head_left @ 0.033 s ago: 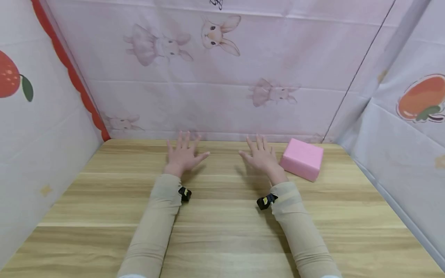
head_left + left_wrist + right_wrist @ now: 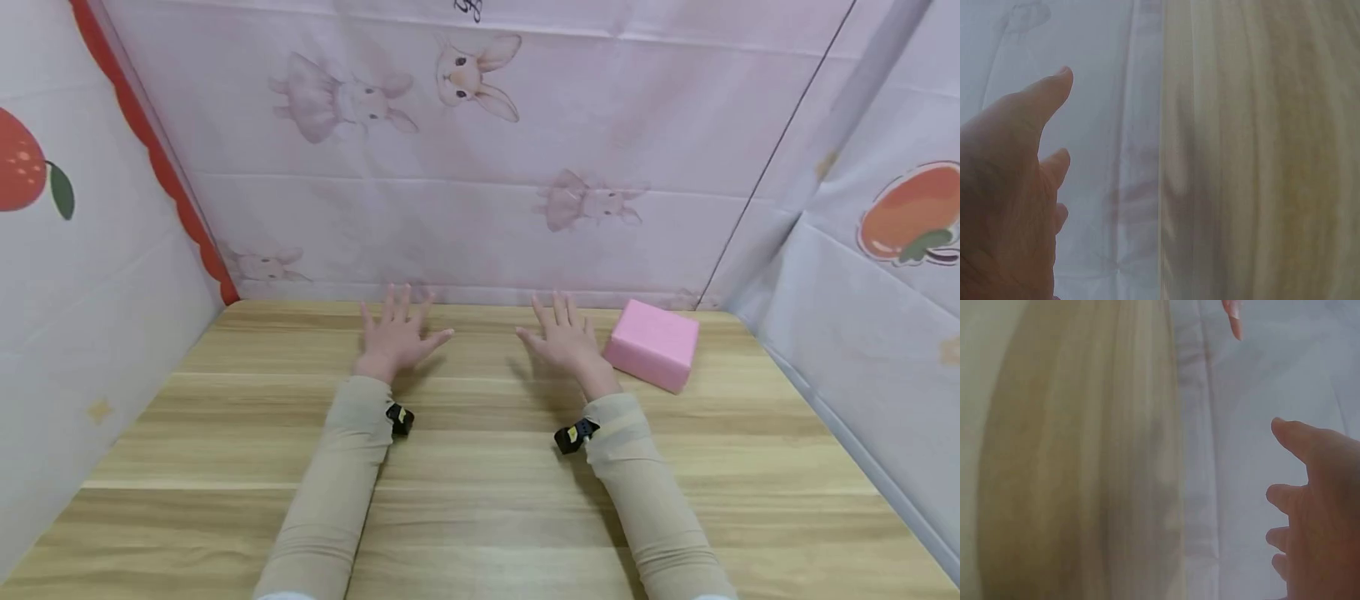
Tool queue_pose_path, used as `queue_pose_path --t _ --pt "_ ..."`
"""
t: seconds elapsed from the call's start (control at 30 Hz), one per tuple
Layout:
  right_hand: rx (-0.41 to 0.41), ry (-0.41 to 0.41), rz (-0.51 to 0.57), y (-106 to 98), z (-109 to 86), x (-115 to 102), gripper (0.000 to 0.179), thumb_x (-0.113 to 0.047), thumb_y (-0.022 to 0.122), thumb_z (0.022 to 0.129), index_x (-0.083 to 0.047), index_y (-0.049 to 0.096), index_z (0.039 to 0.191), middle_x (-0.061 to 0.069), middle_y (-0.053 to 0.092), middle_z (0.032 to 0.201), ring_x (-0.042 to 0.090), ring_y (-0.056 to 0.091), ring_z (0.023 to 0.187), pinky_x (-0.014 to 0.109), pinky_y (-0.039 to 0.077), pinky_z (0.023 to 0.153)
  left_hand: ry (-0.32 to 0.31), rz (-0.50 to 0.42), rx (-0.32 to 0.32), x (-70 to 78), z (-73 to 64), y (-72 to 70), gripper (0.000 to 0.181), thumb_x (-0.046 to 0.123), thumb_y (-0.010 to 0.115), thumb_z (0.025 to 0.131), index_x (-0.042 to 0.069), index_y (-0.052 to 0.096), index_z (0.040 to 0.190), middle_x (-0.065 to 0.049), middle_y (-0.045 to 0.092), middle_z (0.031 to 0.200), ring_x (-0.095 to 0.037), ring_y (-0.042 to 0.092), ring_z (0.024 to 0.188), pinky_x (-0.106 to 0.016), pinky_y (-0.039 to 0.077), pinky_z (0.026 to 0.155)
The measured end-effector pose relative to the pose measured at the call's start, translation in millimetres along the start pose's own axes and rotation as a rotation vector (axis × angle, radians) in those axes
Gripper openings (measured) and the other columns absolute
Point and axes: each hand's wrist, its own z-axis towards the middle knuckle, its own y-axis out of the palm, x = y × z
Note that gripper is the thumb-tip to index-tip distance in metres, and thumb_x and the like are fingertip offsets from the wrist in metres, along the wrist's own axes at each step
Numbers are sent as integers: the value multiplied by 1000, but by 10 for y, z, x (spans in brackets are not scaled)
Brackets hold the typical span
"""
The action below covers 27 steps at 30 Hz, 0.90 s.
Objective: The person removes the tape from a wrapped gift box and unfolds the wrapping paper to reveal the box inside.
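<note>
My left hand (image 2: 395, 337) is spread over the far part of the wooden table, fingers straight toward the back wall, holding nothing. To its right, my right hand (image 2: 566, 337) is spread the same way and also holds nothing. A pink block (image 2: 652, 344) with rounded edges lies on the table just right of the right hand, close to the wrist; whether they touch I cannot tell. In the left wrist view the left hand (image 2: 1010, 181) shows its thumb apart from the fingers. The right wrist view shows the right hand (image 2: 1319, 512) with a fingertip of the other hand above.
The wooden table (image 2: 480, 500) ends at a back wall covered with rabbit-printed cloth (image 2: 465, 242). White fruit-printed cloth hangs at the left side (image 2: 97, 317) and the right side (image 2: 877, 333). A small black camera sits on each wrist, the left camera (image 2: 401, 419) and the right camera (image 2: 576, 435).
</note>
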Motion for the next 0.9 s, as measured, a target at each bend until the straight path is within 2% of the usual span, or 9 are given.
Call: queue_pose_path --t 0.33,0.57,0.7,0.9 --pt "3 20 -9 23 17 51 77 -65 30 97 -31 -6 156 7 -23 162 31 -24 149 62 -9 118 2 16 -4 37 -9 18 77 73 33 92 42 1 155 -7 -11 164 -35 -19 150 -67 -20 110" --pt "41 15 -14 -37 -56 96 77 -65 31 97 -29 -1 157 9 -17 163 37 -14 151 64 -5 118 15 6 -14 105 22 49 79 78 31 89 46 -1 153 -6 -9 165 -30 -24 149 -67 -24 107" --pt "72 27 -33 -110 -95 171 76 -64 31 98 -28 1 158 11 -16 163 40 -14 150 65 -6 117 33 17 -14 202 33 45 78 78 30 89 47 -3 153 -5 -10 165 -30 -24 149 -68 -24 107" --pt "118 76 -43 -273 -185 363 77 -65 30 98 -28 -1 157 13 -20 162 38 -20 149 66 -5 117 79 72 -3 482 -2 -7 79 77 31 90 42 3 155 -2 -13 164 -30 -19 151 -69 -14 112"
